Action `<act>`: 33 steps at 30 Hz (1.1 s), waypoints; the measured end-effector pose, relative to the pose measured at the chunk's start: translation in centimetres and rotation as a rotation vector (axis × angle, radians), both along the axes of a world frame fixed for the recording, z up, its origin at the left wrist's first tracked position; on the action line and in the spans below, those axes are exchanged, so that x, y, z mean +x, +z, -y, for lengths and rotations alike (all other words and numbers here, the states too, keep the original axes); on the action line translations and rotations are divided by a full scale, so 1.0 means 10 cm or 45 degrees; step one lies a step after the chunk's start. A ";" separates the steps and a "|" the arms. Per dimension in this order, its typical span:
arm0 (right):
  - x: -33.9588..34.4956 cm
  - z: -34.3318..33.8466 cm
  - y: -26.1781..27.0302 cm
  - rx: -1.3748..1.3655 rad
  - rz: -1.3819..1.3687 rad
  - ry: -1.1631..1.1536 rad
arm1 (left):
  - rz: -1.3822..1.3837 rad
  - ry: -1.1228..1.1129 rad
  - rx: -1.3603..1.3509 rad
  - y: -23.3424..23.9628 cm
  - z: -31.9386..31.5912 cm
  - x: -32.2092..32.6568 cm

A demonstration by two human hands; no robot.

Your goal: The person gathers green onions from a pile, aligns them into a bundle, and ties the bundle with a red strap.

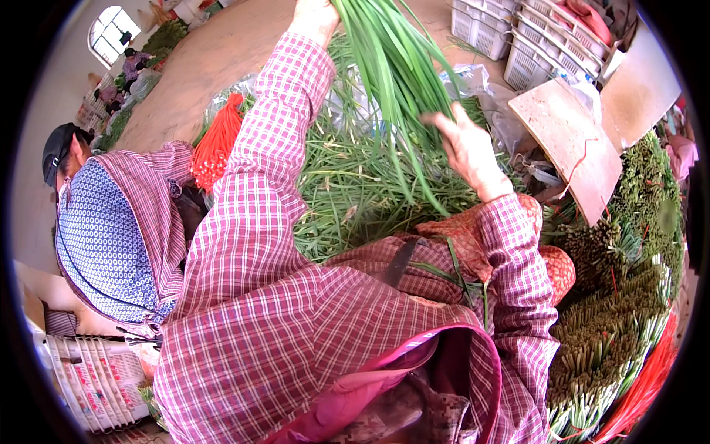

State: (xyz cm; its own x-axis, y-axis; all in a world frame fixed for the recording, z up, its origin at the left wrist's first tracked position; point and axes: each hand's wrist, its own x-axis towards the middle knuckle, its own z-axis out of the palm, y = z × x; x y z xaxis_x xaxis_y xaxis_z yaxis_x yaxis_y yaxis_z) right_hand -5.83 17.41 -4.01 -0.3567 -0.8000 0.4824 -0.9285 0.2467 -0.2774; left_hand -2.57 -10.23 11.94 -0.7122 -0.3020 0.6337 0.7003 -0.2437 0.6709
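Note:
My left hand (pixel 316 19), at the top edge of the picture, is closed around one end of a bunch of long green leaves (pixel 388 72). The bunch hangs down to the right, its loose tips spreading. Beside its lower part is my right hand (pixel 463 144), slightly blurred, with fingers apart at the leaves' edge; it does not grip them. Below both hands lies a heap of loose green leaves (pixel 355 183) on and around clear plastic. A few leaf strips rest on my lap.
A co-worker (pixel 116 222) sits close on the left, near a bundle of red ties (pixel 219 147). White plastic crates (pixel 532 55) stand at the upper right. A flat board (pixel 571 144) leans above stacked bundles of stalks (pixel 610 327) on the right, with red strands (pixel 643 388) beside them.

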 end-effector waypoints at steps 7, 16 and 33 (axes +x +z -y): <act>-0.52 -0.91 -0.52 0.689 0.305 -0.420 | -0.102 0.539 -0.111 0.12 0.36 -0.03; -0.18 -0.06 0.49 -0.606 0.621 0.067 | -0.369 1.250 -1.336 -0.20 -1.08 -0.36; -0.26 -0.29 -0.30 -0.683 0.335 -0.346 | -0.599 0.404 -1.150 -0.29 -2.65 -0.04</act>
State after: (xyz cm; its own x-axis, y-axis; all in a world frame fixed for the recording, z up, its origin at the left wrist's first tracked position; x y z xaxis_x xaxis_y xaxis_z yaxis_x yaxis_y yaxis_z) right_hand -8.45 20.29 -7.00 -0.6728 -0.3374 0.6584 -0.7370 0.2272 -0.6366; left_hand -2.97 16.30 9.04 -0.3088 0.2885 0.9063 0.8801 0.4481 0.1572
